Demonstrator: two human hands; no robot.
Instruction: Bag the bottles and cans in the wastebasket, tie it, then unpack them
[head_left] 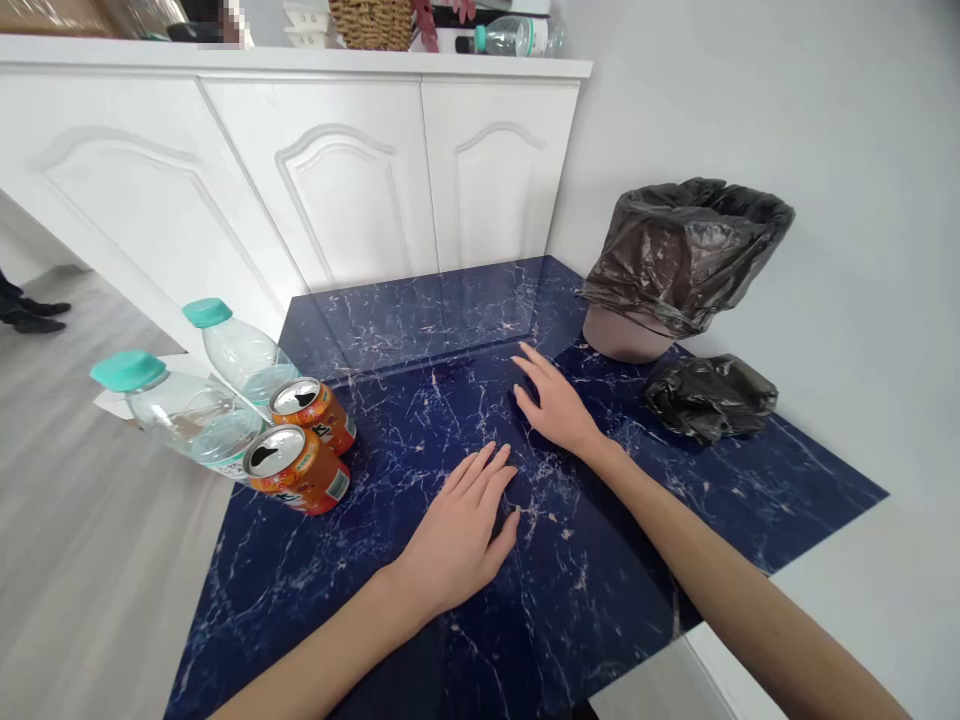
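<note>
Marbled tabletop | left hand: fingers extended | right hand: fingers spread | contact unclear

White cabinets – arched door panels | pale wall, right | grey wood-look floor, left

White cabinet, woven basket and lying bottle on top, dark shoes

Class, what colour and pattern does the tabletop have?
The tabletop is dark blue with pale, marble-like veins; head view.
</note>
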